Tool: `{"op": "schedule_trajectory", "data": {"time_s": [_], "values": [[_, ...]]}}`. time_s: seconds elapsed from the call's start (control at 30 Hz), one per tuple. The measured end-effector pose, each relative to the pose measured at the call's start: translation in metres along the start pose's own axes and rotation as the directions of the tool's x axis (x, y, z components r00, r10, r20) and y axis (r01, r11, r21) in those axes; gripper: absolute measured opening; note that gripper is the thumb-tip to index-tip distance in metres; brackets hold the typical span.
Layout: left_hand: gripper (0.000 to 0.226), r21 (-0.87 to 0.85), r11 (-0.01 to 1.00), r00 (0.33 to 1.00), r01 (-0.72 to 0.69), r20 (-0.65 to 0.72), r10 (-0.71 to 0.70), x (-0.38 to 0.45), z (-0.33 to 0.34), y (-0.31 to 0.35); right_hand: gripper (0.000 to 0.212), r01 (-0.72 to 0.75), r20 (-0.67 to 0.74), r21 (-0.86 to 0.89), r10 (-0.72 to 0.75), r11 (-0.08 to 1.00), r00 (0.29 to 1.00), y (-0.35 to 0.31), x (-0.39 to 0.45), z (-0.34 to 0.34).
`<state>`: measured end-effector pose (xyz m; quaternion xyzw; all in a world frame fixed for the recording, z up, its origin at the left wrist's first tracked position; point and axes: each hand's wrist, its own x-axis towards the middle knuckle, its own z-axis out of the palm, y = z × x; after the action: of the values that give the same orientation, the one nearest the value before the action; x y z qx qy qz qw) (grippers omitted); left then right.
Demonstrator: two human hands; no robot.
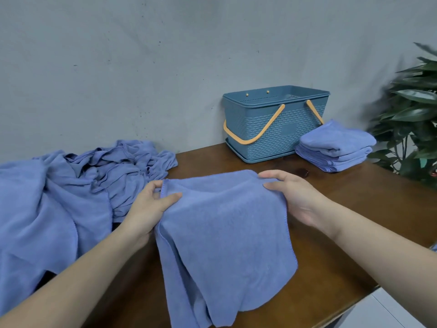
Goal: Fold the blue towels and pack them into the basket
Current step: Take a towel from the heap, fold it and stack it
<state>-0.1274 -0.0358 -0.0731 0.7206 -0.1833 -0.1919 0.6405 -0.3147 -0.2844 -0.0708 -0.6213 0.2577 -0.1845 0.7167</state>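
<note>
The table is dark wood against a grey wall, and the basket standing at its far edge serves as the landmark. Well to the left of the basket and nearer the person lies the heap of unfolded towels, a large crumpled mass that looks soft, limp and light; it would probably need to be pulled apart one piece at a time by an edge. In front of the basket, close to the person, hangs the towel now being worked. It is doubled over, its top edge held level and its lower part draping onto the table and over the near edge. It looks like thin fleecy cloth, floppy and not slippery, best held at the corners so it stays spread. Just right of the basket, touching its side, sits a stack of folded towels. The left hand pinches the towel's upper left corner, and the right hand pinches the upper right corner, the two held apart.
</note>
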Motion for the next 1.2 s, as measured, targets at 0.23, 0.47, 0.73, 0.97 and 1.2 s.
{"op": "schedule_trajectory", "data": {"time_s": [0.23,0.47,0.73,0.97,1.2], "values": [[0.025,0.035,0.987,0.982,-0.159,-0.096,0.162,0.020,-0.009,-0.008,0.030,0.147,-0.082,-0.168,-0.163,0.975,0.983,0.003,0.013,0.004],[0.005,-0.091,0.979,0.963,-0.181,-0.218,0.158,0.039,-0.011,-0.003,0.033,0.198,-0.125,-0.154,-0.218,0.968,0.968,-0.003,0.043,0.007],[0.022,0.148,0.989,0.981,-0.003,-0.194,0.031,0.110,-0.019,-0.004,0.008,0.107,-0.129,-0.350,-0.161,0.931,0.979,-0.023,0.115,0.018],[0.006,0.470,0.876,0.983,-0.108,-0.081,0.165,0.113,-0.013,-0.027,0.013,0.138,-0.117,-0.637,-0.272,0.758,0.955,0.007,0.132,0.016],[0.007,0.341,0.925,0.975,-0.166,-0.083,0.205,0.106,-0.016,-0.029,0.030,0.176,-0.062,-0.690,-0.300,0.702,0.952,0.013,0.129,0.007]]}}
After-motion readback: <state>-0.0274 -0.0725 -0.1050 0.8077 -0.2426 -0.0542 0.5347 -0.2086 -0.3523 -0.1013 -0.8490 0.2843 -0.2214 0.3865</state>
